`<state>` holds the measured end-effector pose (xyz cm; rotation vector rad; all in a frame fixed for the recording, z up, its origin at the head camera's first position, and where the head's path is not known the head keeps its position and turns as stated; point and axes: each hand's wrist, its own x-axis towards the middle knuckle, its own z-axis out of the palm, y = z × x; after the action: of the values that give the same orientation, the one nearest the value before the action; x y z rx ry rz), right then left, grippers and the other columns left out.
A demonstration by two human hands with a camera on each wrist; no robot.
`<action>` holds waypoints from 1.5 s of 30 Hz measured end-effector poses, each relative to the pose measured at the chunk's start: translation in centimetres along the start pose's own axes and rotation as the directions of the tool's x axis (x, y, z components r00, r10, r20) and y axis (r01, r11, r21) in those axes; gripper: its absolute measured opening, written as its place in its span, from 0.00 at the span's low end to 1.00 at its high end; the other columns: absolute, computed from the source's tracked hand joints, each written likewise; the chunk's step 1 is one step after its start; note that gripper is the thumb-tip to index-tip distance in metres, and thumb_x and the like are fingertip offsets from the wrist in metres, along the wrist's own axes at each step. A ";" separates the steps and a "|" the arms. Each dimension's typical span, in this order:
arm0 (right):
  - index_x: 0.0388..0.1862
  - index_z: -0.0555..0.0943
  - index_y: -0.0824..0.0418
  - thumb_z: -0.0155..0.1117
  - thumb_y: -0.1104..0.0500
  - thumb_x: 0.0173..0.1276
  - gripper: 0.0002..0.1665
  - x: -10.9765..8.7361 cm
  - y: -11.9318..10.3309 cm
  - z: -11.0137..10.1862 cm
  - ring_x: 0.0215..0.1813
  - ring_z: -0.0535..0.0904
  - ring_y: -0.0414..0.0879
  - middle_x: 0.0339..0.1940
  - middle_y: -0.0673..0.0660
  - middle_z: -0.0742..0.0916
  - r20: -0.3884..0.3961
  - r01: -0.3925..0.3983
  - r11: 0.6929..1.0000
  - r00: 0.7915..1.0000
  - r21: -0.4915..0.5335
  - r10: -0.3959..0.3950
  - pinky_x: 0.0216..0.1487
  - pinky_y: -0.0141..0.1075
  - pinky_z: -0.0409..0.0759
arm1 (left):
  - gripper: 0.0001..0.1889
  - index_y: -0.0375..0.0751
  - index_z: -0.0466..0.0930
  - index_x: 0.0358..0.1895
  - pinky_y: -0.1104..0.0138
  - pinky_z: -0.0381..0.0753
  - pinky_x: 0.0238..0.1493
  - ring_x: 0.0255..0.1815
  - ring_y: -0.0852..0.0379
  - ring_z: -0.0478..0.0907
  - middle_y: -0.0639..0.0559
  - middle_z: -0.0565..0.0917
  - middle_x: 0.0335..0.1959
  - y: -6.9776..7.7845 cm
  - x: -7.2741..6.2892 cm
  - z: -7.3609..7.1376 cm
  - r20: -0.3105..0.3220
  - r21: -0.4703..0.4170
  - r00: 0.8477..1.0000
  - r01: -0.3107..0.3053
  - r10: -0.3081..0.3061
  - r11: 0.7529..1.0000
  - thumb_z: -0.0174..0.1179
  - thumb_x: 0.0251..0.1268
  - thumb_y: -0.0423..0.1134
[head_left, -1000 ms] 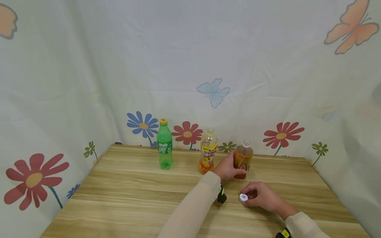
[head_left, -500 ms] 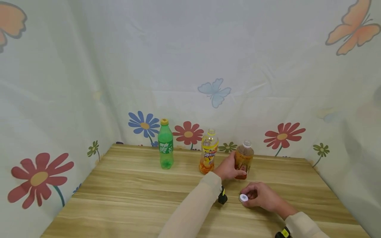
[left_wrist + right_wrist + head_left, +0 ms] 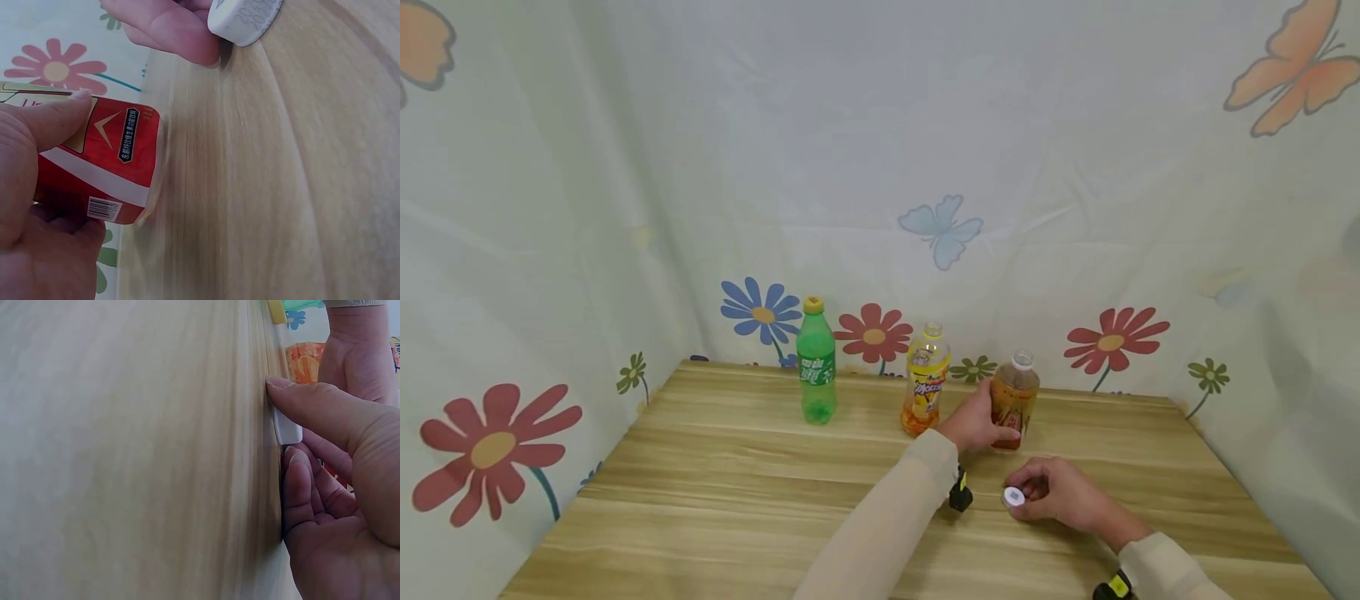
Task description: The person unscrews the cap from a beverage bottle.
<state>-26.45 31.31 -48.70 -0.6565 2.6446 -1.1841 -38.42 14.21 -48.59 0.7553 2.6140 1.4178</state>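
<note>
My left hand (image 3: 973,421) grips an uncapped plastic bottle (image 3: 1017,400) upright on the table, its thumb laid across the front. In the left wrist view this bottle (image 3: 134,181) shows a red label with a pale band and a barcode. Nearer to me, my right hand (image 3: 1067,496) pinches a white bottle cap (image 3: 1013,497) between thumb and fingers, low at the tabletop. The cap has a small printed square on its top. Seen from the right wrist, the cap (image 3: 289,428) sits edge-on beneath the thumb. The left hand's far fingers are hidden behind the bottle.
Left of my left hand stands an open bottle (image 3: 925,392) with a yellow label and some orange liquid. Farther left is a green bottle (image 3: 817,367) with a yellow cap. The wooden table (image 3: 737,475) ends at a flower-printed curtain (image 3: 850,208) behind the bottles.
</note>
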 end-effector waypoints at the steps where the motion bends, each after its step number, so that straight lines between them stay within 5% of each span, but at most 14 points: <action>1: 0.49 0.87 0.65 0.80 0.59 0.59 0.20 0.0 0.0 0.0 0.40 0.83 0.38 0.43 0.58 0.89 0.000 0.000 1.000 1.000 0.002 0.000 0.39 0.29 0.83 | 0.48 0.47 0.57 0.76 0.60 0.75 0.71 0.66 0.56 0.77 0.49 0.78 0.67 0.0 0.0 0.0 0.001 -0.005 1.000 0.000 0.000 1.000 0.79 0.55 0.42; 19: 0.59 0.79 0.76 0.78 0.58 0.62 0.32 0.0 -1.3 -0.4 0.43 0.83 0.43 0.46 0.61 0.88 -0.009 -0.002 1.000 1.000 0.016 0.002 0.42 0.30 0.83 | 0.59 0.45 0.45 0.83 0.57 0.70 0.76 0.75 0.51 0.71 0.44 0.70 0.76 1.1 -2.9 -1.7 -0.015 0.085 0.993 0.119 -0.118 0.989 0.78 0.55 0.50; 28: 0.59 0.81 0.69 0.79 0.54 0.61 0.32 0.5 -3.1 -1.1 0.45 0.83 0.48 0.44 0.59 0.87 -0.095 -0.027 0.999 0.995 -0.036 0.024 0.43 0.31 0.84 | 0.55 0.44 0.49 0.82 0.55 0.72 0.74 0.76 0.48 0.70 0.43 0.68 0.78 0.5 -5.0 -3.1 0.034 0.158 0.990 0.128 -0.135 0.979 0.72 0.59 0.59; 37: 0.55 0.84 0.65 0.77 0.53 0.64 0.25 0.5 -5.6 -1.6 0.44 0.83 0.42 0.49 0.60 0.88 -0.130 0.010 1.000 0.991 -0.014 -0.012 0.43 0.31 0.84 | 0.40 0.44 0.66 0.75 0.59 0.80 0.67 0.68 0.53 0.77 0.50 0.77 0.71 1.8 -8.1 -5.3 0.126 0.189 0.988 0.060 -0.084 0.980 0.69 0.64 0.57; 45: 0.53 0.84 0.66 0.77 0.54 0.64 0.23 1.1 -7.1 -0.9 0.42 0.84 0.38 0.46 0.60 0.89 -0.194 0.070 0.997 0.979 0.023 -0.064 0.43 0.31 0.85 | 0.27 0.45 0.78 0.64 0.63 0.81 0.64 0.63 0.58 0.81 0.54 0.85 0.60 1.6 -11.2 -7.4 0.117 0.165 0.990 -0.101 0.083 0.981 0.67 0.68 0.55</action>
<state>-25.47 27.22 -42.75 -0.6619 2.7758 -1.3683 -30.11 4.13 -44.90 0.9565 2.6714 1.1462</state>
